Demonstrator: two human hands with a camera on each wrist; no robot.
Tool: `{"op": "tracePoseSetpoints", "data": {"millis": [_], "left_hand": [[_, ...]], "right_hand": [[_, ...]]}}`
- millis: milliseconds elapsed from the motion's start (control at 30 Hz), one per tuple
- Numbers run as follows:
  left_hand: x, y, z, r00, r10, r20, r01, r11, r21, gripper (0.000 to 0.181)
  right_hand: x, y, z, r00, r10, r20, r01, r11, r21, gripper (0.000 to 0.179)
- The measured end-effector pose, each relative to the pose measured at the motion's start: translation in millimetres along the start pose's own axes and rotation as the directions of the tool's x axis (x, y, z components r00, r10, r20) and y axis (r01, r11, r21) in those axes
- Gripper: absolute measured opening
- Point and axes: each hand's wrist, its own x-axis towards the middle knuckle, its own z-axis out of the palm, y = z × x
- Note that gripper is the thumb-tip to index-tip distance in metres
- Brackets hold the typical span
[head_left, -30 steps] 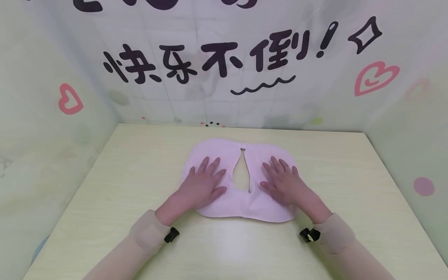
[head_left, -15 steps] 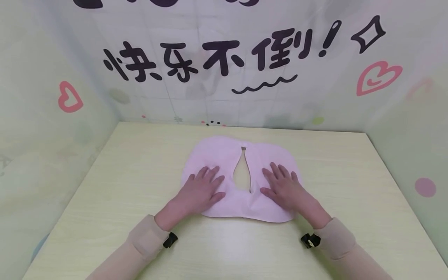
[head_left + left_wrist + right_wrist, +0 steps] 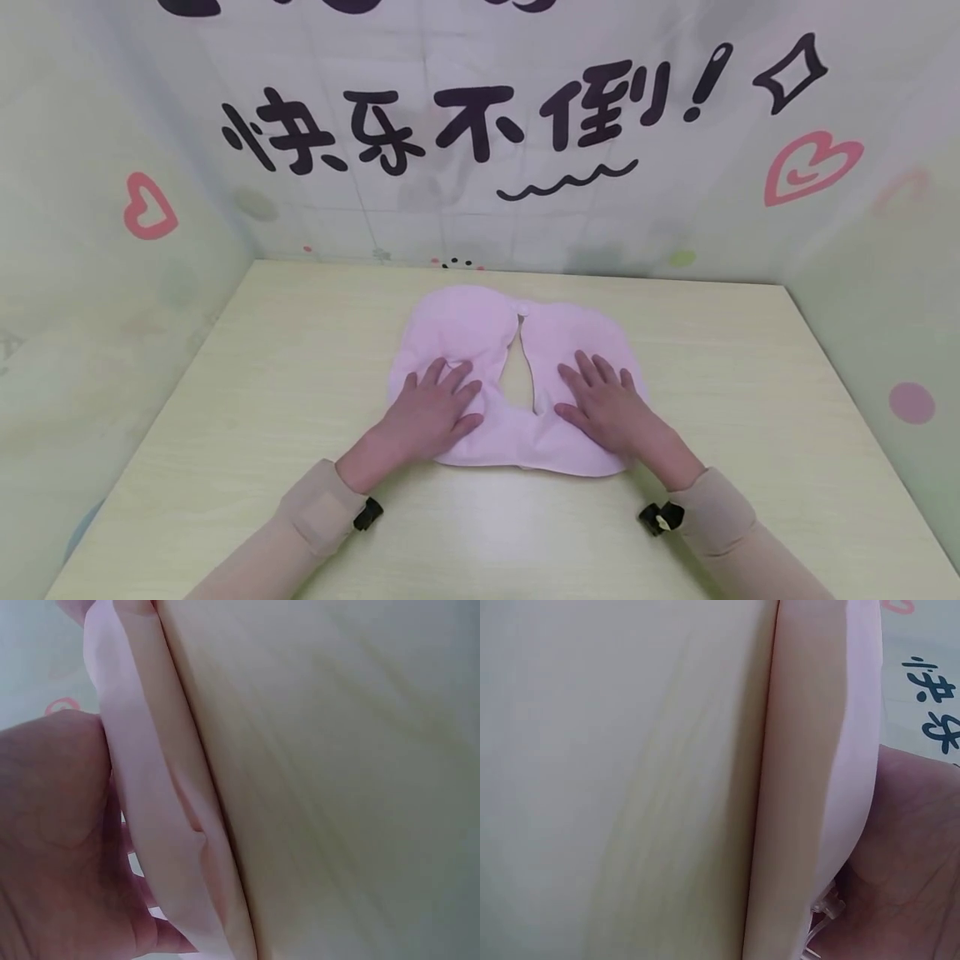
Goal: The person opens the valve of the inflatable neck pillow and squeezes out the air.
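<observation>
A pink inflatable neck pillow (image 3: pixel 457 321) lies on the table, its two lobes almost meeting at the far end around a teardrop-shaped hole. My left hand (image 3: pixel 431 412) rests on the left lobe with fingers spread. On the right lobe, my right hand (image 3: pixel 603 408) presses down, its fingers also spread. The left wrist view shows the pillow's near edge (image 3: pixel 150 765) bulging beside the palm (image 3: pixel 60 840). A small clear plastic valve (image 3: pixel 829 904) shows beneath the right palm (image 3: pixel 911 847) in the right wrist view.
The pale wooden table (image 3: pixel 262 375) extends on both sides of the pillow and in front of it. White printed cloth (image 3: pixel 405 225) with dark characters hangs behind, and similar cloth encloses the left and right sides. Each sleeve has a black device (image 3: pixel 367 514) at the cuff.
Both hands have slid slightly toward me, the left one more. The pillow's far edge has puffed up and shifted a little away, and its central hole looks narrower.
</observation>
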Motion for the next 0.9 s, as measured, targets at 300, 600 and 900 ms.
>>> {"op": "tracePoseSetpoints", "data": {"millis": [300,600,900], "left_hand": [[-1.0,-2.2,-23.1,0.996,-0.006,0.087,0.016,0.993,-0.113,0.056],[-1.0,22.3,-31.2,0.998,0.05,0.023,-0.047,0.992,-0.116,0.058],[-3.8,32.2,-12.6,0.988,0.022,0.15,-0.013,0.998,-0.059,0.071]], "right_hand": [[-3.8,-6,-2,0.998,-0.001,-0.065,0.002,1.0,0.018,0.075],[-14.7,-29,-1,0.989,-0.064,-0.13,0.063,0.998,-0.006,0.076],[-20.8,-33,14,0.992,-0.089,-0.086,0.082,0.993,-0.081,0.075]]}}
